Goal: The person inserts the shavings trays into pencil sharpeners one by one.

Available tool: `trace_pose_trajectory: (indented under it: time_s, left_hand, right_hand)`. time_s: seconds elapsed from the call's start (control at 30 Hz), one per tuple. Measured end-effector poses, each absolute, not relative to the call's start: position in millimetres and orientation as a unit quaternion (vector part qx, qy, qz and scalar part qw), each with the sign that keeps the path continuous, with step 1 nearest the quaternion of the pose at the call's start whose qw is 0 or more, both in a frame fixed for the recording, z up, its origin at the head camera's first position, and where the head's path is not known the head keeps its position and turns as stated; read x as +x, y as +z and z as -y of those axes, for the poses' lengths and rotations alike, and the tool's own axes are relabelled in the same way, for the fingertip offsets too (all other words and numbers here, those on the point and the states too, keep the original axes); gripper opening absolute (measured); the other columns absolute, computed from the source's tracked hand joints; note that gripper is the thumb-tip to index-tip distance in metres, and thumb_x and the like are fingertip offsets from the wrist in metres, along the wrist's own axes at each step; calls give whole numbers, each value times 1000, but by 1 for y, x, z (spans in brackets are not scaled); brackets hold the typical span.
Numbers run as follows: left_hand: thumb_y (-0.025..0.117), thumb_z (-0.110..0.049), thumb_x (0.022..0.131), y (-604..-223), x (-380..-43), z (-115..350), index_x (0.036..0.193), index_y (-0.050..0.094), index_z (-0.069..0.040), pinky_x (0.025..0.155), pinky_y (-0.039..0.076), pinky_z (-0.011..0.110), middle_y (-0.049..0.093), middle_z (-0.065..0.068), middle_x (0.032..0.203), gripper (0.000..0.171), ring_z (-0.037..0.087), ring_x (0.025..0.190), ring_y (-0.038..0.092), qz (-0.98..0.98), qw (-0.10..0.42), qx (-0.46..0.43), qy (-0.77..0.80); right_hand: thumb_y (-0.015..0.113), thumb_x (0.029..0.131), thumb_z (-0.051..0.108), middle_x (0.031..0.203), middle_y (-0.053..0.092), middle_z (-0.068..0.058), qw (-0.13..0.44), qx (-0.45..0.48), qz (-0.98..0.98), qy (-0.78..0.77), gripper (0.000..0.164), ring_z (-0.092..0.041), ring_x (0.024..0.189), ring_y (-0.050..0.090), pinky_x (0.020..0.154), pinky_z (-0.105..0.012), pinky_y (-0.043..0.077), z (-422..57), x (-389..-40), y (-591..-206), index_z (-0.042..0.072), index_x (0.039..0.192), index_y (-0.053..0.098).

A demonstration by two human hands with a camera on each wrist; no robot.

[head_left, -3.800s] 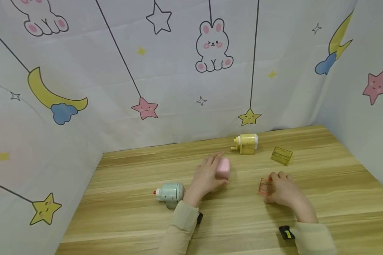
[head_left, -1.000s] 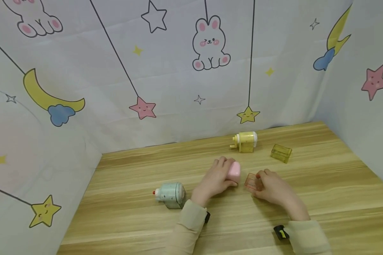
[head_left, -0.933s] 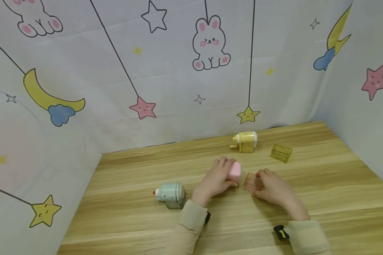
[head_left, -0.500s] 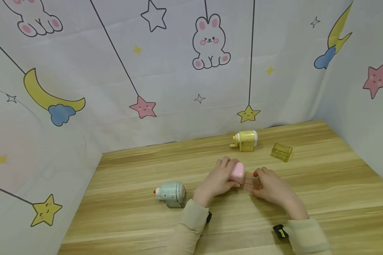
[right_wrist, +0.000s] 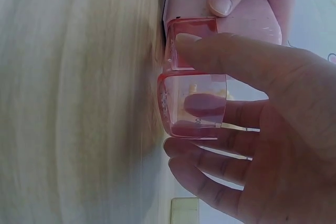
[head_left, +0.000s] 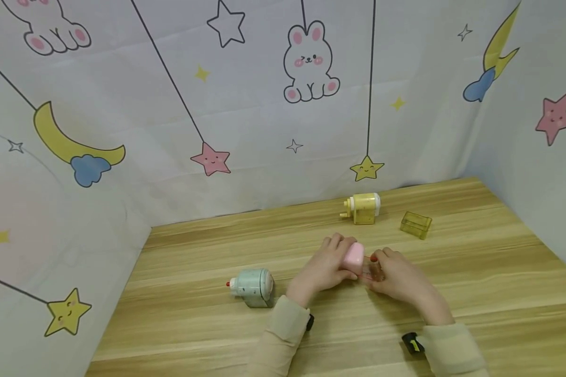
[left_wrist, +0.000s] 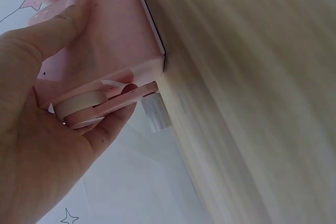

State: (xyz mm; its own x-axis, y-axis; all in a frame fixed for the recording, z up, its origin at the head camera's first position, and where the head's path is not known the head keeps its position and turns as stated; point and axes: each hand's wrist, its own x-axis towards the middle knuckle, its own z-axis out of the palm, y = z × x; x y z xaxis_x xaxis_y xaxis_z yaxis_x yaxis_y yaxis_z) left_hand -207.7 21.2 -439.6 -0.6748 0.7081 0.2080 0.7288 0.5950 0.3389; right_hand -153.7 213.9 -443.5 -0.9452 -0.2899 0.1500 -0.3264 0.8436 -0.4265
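My left hand (head_left: 322, 266) grips a pink crank pencil sharpener (head_left: 355, 256) low over the wooden table. In the left wrist view its crank handle (left_wrist: 118, 102), with a pale knob (left_wrist: 156, 113), points away from the other hand. My right hand (head_left: 403, 277) pinches a clear reddish shavings drawer (right_wrist: 202, 103) between thumb and fingers. The drawer's near end meets the sharpener's body; how far it sits inside is hard to tell. Small bits cling to the drawer's wall in the right wrist view.
A mint-green crank sharpener (head_left: 252, 288) lies to the left of my left forearm. Toward the back stands a yellow crank sharpener (head_left: 365, 208), with a clear yellow drawer (head_left: 416, 224) to its right. Patterned cloth walls (head_left: 264, 115) close off the table's back and sides.
My left hand has carried the pink sharpener rightward, while my right hand brought the reddish drawer leftward. The gap between sharpener and drawer has closed.
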Motion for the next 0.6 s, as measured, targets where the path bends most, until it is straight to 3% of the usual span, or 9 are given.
trace_pose_trajectory:
  time_s: [0.6]
  left_hand:
    - [70, -34, 74, -440, -206, -26, 130, 38, -14, 83, 47, 32, 45, 6, 117, 67, 17, 98, 38, 888, 17, -415, -195]
  right_hand:
    - [73, 69, 33, 87, 53, -7, 38, 158, 960, 226, 48, -21, 77, 47, 61, -40, 46, -211, -154, -446, 2, 102, 56]
